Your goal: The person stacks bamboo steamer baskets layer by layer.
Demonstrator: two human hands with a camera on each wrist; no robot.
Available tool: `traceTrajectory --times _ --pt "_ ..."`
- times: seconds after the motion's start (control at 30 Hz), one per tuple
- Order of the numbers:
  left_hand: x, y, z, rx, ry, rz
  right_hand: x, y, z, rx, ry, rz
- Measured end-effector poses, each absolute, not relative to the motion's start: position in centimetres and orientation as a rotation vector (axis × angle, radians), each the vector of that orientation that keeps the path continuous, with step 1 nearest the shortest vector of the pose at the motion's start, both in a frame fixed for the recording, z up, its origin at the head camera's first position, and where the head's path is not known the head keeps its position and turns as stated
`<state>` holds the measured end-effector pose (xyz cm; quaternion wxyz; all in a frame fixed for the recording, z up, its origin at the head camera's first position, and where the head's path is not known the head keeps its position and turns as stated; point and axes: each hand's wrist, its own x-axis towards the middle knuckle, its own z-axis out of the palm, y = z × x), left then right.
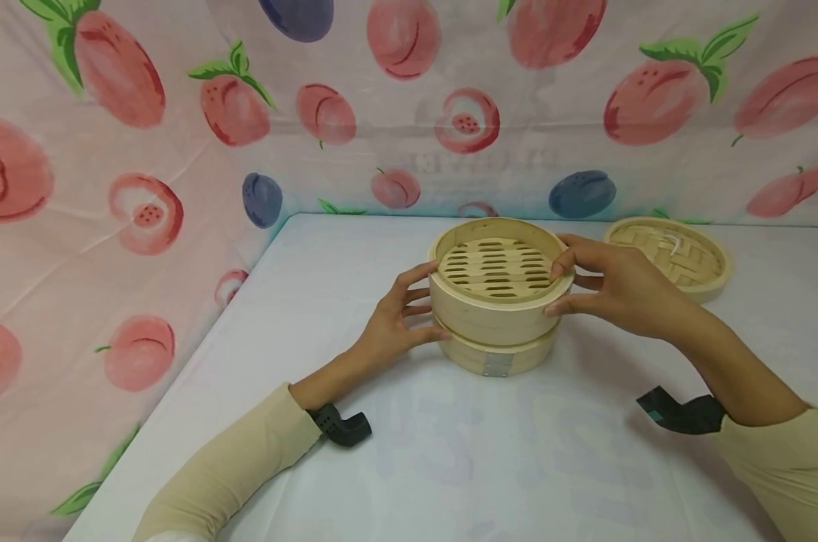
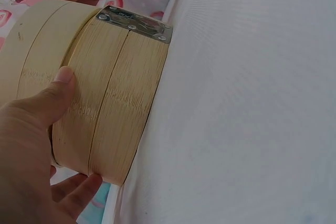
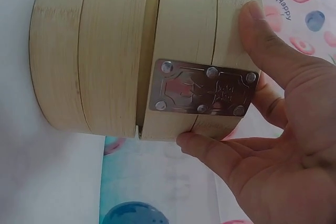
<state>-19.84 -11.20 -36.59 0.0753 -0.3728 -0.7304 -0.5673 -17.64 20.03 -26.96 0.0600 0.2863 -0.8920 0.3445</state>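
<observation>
Two round bamboo steamer baskets stand stacked on the table, the upper basket [image 1: 497,320] over the lower basket [image 1: 534,352]. A slatted floor [image 1: 497,267] shows inside the upper one. My left hand [image 1: 389,324] holds the stack's left side, its thumb at the seam between tiers and its index fingertip near the top rim. On the other side my right hand [image 1: 629,290] grips the upper basket, thumb outside and a finger over the rim. Riveted metal plates join the bands, one plate [image 3: 205,87] on the upper basket beside my right fingers and another plate [image 2: 134,23] on the lower.
A woven bamboo lid [image 1: 697,260] with a small white loop lies behind my right hand. White cloth [image 1: 490,452] covers the table. Fruit-printed fabric [image 1: 355,158] hangs along the back and left. Both sleeved wrists carry dark camera mounts [image 1: 344,427].
</observation>
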Motion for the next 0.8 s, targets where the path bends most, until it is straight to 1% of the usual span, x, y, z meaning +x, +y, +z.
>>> traceTrajectory --times 0.3,0.53,0.8 --pt "-18.3 -11.0 -34.7 -1.163 -2.157 -1.651 -17.4 20.0 -26.7 0.848 -2.765 1.019" --pt "-19.7 -11.2 -36.5 -1.149 -2.173 -1.643 -17.2 19.9 -26.5 0.832 -2.799 1.008" --pt "-19.9 -11.3 -36.9 -1.154 -2.188 -1.641 -17.5 20.8 -26.3 0.928 -2.838 0.901"
